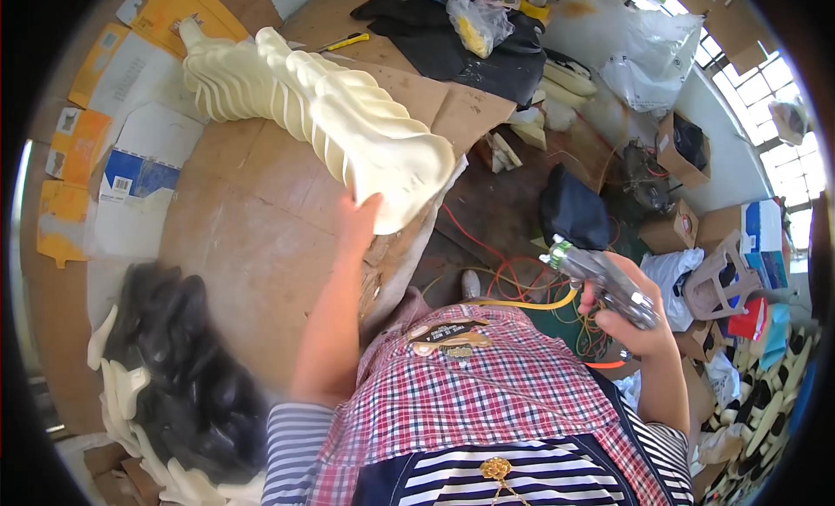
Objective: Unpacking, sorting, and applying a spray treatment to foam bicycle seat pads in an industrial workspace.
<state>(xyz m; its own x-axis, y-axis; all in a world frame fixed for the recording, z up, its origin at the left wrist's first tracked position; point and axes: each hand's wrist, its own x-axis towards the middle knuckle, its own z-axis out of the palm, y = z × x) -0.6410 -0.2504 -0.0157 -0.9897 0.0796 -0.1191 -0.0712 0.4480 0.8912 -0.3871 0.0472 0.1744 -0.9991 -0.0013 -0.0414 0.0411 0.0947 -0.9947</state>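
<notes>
A long row of cream shoe soles [322, 114], overlapping one another, stretches across the cardboard-covered table. My left hand [358, 221] pinches the edge of the nearest sole [402, 180] at the row's right end; its fingers are partly hidden and a little blurred. Out to the right, my right hand [633, 319] is wrapped round a dark spray gun [604, 282] with a green and silver tip pointing up and left. A yellow hose [522, 304] runs close by below the gun. The gun is apart from the soles.
Black glossy soles [191, 367] are heaped at the near left, beside more cream ones [130, 388]. A yellow cutter [346, 42] lies on the table's far side. Red and yellow hoses [509, 267] coil over the floor. Boxes and a plastic stool [724, 284] stand at right.
</notes>
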